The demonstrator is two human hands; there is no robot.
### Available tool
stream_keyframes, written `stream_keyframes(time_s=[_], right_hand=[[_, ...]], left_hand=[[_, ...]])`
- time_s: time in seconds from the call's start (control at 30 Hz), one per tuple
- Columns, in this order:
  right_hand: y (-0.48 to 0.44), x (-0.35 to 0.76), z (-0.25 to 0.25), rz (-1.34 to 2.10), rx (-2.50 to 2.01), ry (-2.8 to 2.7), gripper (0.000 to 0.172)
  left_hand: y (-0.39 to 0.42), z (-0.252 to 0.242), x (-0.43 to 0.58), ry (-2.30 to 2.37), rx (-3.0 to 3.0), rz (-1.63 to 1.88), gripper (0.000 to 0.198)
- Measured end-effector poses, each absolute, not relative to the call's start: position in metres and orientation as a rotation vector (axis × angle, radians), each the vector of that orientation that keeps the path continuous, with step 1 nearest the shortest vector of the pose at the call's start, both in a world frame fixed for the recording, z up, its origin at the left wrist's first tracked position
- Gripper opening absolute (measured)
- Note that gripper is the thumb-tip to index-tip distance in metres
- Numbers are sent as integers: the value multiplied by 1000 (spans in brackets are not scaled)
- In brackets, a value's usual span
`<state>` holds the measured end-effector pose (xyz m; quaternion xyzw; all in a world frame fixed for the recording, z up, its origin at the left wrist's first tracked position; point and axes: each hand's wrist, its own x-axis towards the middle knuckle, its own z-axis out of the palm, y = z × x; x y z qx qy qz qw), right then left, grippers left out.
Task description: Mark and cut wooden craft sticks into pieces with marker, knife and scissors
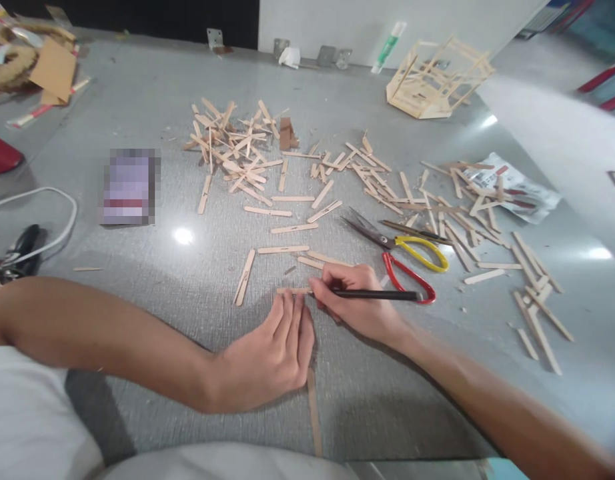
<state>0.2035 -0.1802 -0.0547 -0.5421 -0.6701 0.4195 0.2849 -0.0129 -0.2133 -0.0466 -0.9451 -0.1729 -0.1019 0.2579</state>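
My right hand [360,303] is closed round a black pencil [377,294], its tip over a short wooden stick [293,291]. Fingertips of my left hand [275,353] press that stick flat on the grey table, the fingers together. Part of the stick is hidden by my hands. Just beyond lie several loose sticks, one of them [283,250] crosswise and another [244,277] slanting at the left. Scissors [387,241] with one yellow and one red handle lie open beyond my right hand. A longer stick [314,413] shows below my left hand.
A heap of sticks [237,143] lies at the back, with more scattered rightward. A wooden stick frame [432,83] stands at the back right, a crumpled packet [517,190] nearer. At left are a blurred purple item [127,187], a white cable [70,200] and a cardboard piece [55,70].
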Motion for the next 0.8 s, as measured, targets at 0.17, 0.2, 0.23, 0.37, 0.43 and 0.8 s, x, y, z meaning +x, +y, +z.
stream_keyframes(time_s=[0.17, 0.2, 0.23, 0.37, 0.43, 0.8], right_hand=[[-180, 203, -54, 1115, -1440, -1791, 44], [-180, 202, -54, 1106, -1438, -1791, 44], [-180, 202, -53, 1100, -1434, -1792, 44], [-180, 202, -52, 1081, -1425, -1804, 44], [-180, 202, -52, 1078, -1428, -1806, 45], [-181, 202, -52, 1052, -1412, -1829, 45]], left_hand=[[-213, -47, -13, -472, -2602, -263, 40], [-213, -47, -13, -470, -2608, -260, 40], [-213, -47, -13, -468, -2610, -254, 41], [-213, -47, -13, -458, -2601, -222, 41], [-213, -46, -13, -460, -2594, -220, 40], [-213, -45, -13, -464, -2588, -233, 40]])
